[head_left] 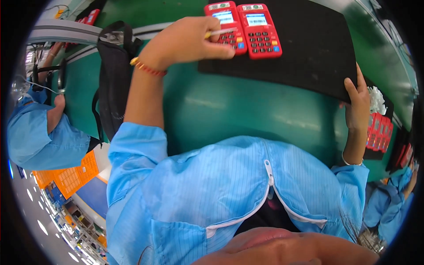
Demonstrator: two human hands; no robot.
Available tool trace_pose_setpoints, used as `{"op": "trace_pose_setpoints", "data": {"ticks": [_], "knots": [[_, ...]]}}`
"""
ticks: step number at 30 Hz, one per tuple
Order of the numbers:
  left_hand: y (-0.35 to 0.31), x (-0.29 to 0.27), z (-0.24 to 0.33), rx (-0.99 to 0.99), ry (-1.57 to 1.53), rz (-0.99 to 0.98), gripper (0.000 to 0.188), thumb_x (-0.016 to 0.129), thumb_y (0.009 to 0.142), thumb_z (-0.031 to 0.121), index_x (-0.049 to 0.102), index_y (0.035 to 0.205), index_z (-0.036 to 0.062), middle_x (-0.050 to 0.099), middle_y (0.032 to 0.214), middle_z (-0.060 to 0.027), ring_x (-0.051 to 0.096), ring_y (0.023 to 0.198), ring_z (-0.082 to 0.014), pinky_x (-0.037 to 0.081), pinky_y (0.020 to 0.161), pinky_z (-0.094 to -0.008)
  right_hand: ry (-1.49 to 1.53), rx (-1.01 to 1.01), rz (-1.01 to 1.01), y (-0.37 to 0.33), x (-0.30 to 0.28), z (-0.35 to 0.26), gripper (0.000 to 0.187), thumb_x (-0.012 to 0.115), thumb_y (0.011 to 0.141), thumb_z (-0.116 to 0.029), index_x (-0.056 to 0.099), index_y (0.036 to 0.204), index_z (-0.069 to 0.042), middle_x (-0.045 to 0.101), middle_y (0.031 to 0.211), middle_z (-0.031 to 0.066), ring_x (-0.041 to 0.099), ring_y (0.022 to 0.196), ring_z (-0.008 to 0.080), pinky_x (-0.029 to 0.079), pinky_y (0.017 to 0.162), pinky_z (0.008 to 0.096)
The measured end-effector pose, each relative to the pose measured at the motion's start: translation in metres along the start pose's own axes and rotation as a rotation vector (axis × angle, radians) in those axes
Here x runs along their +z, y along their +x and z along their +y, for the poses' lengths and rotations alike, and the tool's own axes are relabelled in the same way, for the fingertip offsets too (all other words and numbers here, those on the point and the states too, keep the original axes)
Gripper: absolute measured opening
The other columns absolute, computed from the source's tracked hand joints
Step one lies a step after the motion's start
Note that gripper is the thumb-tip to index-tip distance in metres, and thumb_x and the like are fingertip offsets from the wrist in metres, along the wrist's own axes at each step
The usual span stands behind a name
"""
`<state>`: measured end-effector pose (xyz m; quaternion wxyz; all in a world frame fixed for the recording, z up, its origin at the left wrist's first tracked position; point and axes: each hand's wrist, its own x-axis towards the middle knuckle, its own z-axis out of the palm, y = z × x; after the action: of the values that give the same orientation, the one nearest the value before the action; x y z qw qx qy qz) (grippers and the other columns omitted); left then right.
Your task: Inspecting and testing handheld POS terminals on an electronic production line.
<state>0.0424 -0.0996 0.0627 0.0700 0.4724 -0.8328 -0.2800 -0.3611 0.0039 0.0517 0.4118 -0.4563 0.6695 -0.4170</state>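
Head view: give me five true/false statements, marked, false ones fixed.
1. Two red plastic keypad terminals lie side by side on the black rectangular mat. True.
2. The left hand holds a slim pale pen-like stick. True.
3. The right hand is on the terminals. False: it is at the mat's right edge.
4. Both terminal screens are dark. False: both are lit.
5. The black fabric bag is right of the mat. False: it is left.

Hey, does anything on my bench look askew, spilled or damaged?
No spill or damage stands out. One untidy spot: crumpled white material beyond your right hand, looking loose beside the lined-up red devices. The two terminals on the black mat sit side by side.
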Motion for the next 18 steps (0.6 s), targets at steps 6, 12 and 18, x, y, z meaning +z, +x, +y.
{"op": "trace_pose_setpoints", "data": {"ticks": [6, 12, 18], "knots": [[-0.102, 0.006, 0.054, 0.040, 0.103, -0.291, 0.047, 0.090, 0.071, 0.034, 0.062, 0.095, 0.0057, 0.067, 0.089, -0.0137, 0.067, 0.083, -0.0322, 0.052, 0.068, -0.0420, -0.264, -0.174, -0.166, -0.053, -0.006, 0.018, 0.069, 0.064, 0.096, -0.014, 0.037, 0.158, -0.007, 0.063, 0.134, 0.0110, 0.064, 0.090, 0.0112, 0.055, 0.064, 0.0257], [-0.116, 0.052, 0.078, 0.018, 0.008, -0.078, 0.049, 0.091, 0.069, 0.025, 0.056, 0.094, 0.0046, 0.059, 0.093, -0.0117, 0.062, 0.083, -0.0309, 0.050, 0.068, -0.0392, -1.060, -0.850, -0.084, -0.064, 0.025, -0.020, 0.097, 0.079, 0.077, -0.057, 0.045, 0.153, -0.007, 0.037, 0.161, 0.0188, 0.048, 0.136, 0.0421, 0.040, 0.112, 0.0502], [-0.104, 0.075, 0.087, 0.086, -0.132, 0.020, 0.048, 0.092, 0.068, 0.026, 0.056, 0.091, 0.0041, 0.057, 0.090, -0.0110, 0.058, 0.079, -0.0289, 0.048, 0.067, -0.0371, -0.595, -0.889, -0.365, -0.051, 0.080, 0.021, 0.122, 0.092, 0.060, -0.052, 0.035, 0.156, -0.004, 0.045, 0.154, 0.0215, 0.048, 0.138, 0.0375, 0.039, 0.114, 0.0470]]}}
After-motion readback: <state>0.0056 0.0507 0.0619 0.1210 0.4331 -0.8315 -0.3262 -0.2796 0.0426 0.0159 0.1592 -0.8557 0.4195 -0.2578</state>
